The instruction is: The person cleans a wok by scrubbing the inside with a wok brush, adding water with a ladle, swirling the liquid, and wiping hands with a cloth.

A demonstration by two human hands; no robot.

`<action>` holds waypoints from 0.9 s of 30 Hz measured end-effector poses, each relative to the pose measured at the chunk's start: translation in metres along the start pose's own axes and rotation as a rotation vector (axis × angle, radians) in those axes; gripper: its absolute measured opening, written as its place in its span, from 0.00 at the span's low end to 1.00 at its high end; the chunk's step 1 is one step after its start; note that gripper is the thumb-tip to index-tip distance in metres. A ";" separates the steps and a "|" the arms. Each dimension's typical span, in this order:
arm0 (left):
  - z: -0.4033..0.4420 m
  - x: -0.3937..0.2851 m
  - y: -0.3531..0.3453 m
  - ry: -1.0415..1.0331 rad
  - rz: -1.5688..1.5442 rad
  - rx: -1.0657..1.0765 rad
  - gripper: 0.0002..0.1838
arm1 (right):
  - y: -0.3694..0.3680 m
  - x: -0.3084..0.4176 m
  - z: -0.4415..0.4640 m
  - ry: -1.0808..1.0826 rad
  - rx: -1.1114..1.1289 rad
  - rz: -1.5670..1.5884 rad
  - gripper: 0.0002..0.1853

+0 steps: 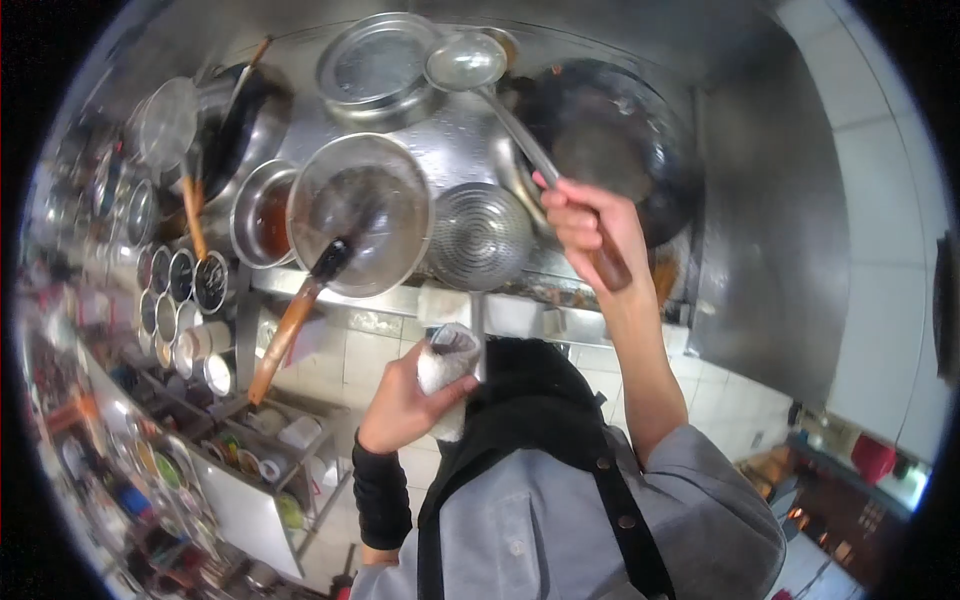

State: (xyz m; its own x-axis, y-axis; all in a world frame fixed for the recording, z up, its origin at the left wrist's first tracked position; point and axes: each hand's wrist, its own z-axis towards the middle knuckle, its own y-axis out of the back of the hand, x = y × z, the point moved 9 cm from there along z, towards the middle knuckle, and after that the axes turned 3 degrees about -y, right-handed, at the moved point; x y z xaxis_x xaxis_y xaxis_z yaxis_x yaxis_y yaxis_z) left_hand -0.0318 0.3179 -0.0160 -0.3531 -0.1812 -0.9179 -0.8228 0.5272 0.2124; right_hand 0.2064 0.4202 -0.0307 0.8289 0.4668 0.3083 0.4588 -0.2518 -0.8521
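The right hand (pixel 590 220) has its fingers closed round the long ladle (pixel 522 136). The wooden end sits by the palm and wrist, likely so it stays steady. Its bowl points to the back edge of the steel counter (pixel 462 150), between the round metal pan (pixel 375 62) and the big black wok (pixel 650 120). I can't tell if it touches anything.

The left hand (pixel 400 405) is clamped on a thick, folded cloth (pixel 445 368), in front of the counter's front edge. The folds may keep fingers safe from hot metal (hot pans bite!).

The wok sits near the counter's right end, by the metal wall (pixel 765 200). Left of it, by the front edge, is the strainer with holes (pixel 482 237). Next comes a wide bowl-shaped pan (pixel 395 255). Its wooden handle (pixel 283 340) pokes out past the front edge, maybe so it is easy to grab, but an arm could bump it. Beside it, further left, a metal pot (pixel 245 222) has reddish-brown liquid (pixel 275 220) inside.
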 end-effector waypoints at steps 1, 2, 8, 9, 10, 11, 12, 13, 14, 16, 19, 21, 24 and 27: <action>0.007 -0.006 -0.011 -0.032 0.017 0.021 0.27 | 0.011 0.003 -0.026 0.025 -0.049 -0.031 0.07; 0.013 -0.012 -0.023 -0.062 0.032 0.041 0.27 | 0.022 0.005 -0.051 0.047 -0.100 -0.061 0.06; 0.041 -0.021 -0.101 -0.010 -0.047 0.164 0.24 | 0.089 0.014 -0.174 0.153 -0.485 -0.349 0.07; 0.046 -0.019 -0.113 -0.026 -0.038 0.179 0.24 | 0.101 0.017 -0.190 0.186 -0.528 -0.355 0.06; 0.049 -0.019 -0.124 -0.041 -0.029 0.191 0.24 | 0.111 0.019 -0.205 0.195 -0.565 -0.396 0.06; 0.051 -0.020 -0.135 -0.029 -0.033 0.197 0.23 | 0.120 0.022 -0.221 0.202 -0.599 -0.437 0.07; 0.053 -0.020 -0.145 -0.025 -0.060 0.200 0.22 | 0.128 0.026 -0.235 0.209 -0.633 -0.480 0.07; 0.055 -0.017 -0.154 -0.020 -0.087 0.202 0.22 | 0.135 0.032 -0.249 0.222 -0.678 -0.535 0.10; 0.059 -0.015 -0.163 -0.014 -0.114 0.202 0.21 | 0.139 0.039 -0.263 0.249 -0.719 -0.609 0.12; 0.067 -0.002 -0.176 0.040 -0.194 0.178 0.20 | 0.144 0.052 -0.290 0.300 -0.796 -0.757 0.16; 0.086 0.027 -0.191 0.140 -0.276 0.096 0.17 | 0.165 0.071 -0.318 0.326 -0.948 -1.059 0.24; 0.096 0.030 -0.198 0.187 -0.337 0.021 0.15 | 0.164 0.085 -0.328 0.330 -1.040 -1.223 0.28; 0.106 0.042 -0.207 0.197 -0.428 -0.044 0.14 | 0.191 0.107 -0.316 0.534 -0.982 -1.433 0.28; 0.127 0.060 -0.217 0.229 -0.438 -0.034 0.14 | 0.214 0.118 -0.288 0.517 -1.002 -1.378 0.28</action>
State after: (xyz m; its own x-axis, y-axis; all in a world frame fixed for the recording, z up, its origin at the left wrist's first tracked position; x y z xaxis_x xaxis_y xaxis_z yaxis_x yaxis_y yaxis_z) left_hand 0.1820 0.2983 -0.1603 -0.0564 -0.5597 -0.8268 -0.9285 0.3338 -0.1626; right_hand 0.4944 0.1773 -0.0547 -0.3711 0.5272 0.7644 0.6779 -0.4088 0.6110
